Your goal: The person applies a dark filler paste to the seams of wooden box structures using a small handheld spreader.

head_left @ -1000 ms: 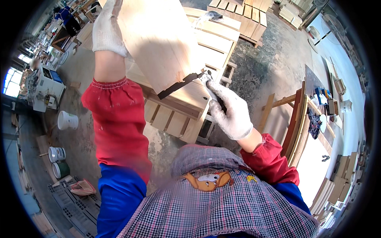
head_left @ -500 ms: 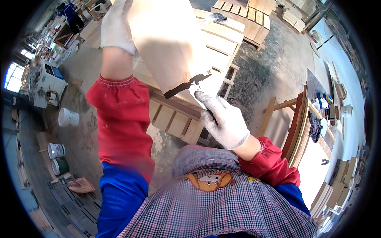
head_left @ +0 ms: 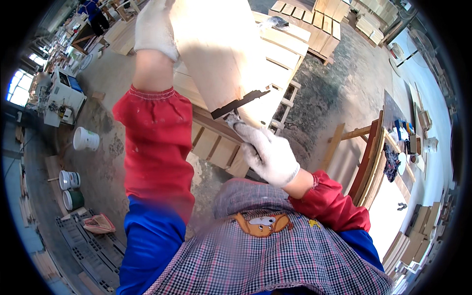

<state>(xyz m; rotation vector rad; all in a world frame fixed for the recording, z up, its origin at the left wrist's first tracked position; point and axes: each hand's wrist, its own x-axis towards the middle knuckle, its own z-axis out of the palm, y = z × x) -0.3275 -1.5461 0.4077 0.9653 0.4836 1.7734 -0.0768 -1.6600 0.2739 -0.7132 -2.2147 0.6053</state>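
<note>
A pale wooden board (head_left: 216, 54) is tilted up before me, its near end edge dark and stepped in profile (head_left: 241, 103). My left hand (head_left: 155, 32), in a white knitted glove, grips the board's left side; its fingertips are hidden at the top of the picture. My right hand (head_left: 270, 155), gloved too, is closed around a small flat scraper (head_left: 233, 118), mostly covered by the fingers. The scraper's tip, with whitish matter on it, meets the dark edge near its left part. Under the board is a slatted wooden stack (head_left: 280, 44).
A plastic bag (head_left: 275, 22) lies on the stack. More slatted wooden pieces (head_left: 314, 24) stand beyond. To the right is a workbench (head_left: 376, 162) with small items. White buckets (head_left: 86, 139) and a machine (head_left: 64, 98) stand left. Another person (head_left: 93, 14) is far off at upper left.
My right hand has drawn slightly left and down along the dark edge, with the scraper. The whole view has shifted a little; my left hand keeps its hold on the board.
</note>
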